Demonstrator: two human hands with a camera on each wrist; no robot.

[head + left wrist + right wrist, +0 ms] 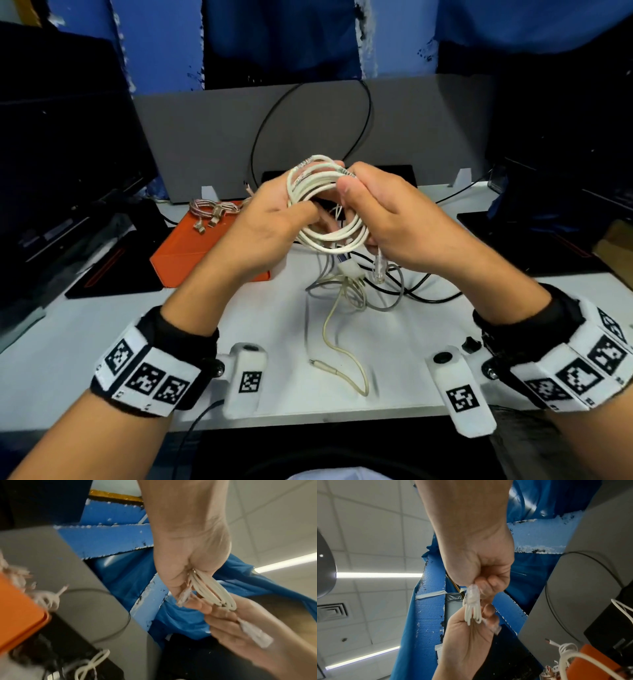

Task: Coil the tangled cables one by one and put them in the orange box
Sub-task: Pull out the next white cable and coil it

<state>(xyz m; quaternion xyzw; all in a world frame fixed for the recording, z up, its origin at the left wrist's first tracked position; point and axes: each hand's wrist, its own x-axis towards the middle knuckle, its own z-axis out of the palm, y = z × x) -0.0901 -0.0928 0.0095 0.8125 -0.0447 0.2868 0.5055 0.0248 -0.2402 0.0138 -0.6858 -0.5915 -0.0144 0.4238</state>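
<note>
White cable mid-frame, coiled | left hand and right hand both grip it | next: into box, left-centre

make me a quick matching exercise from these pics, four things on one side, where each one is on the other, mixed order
Things:
1. white cable coil
2. pink braided cable
3. cream audio cable
4. black cable loop

Places:
A. on the orange box
B. rising in front of the grey board
C. held between left hand and right hand
D. loose on the white table, nearest the person

Pairs: 1-C, 2-A, 3-D, 4-B
</note>
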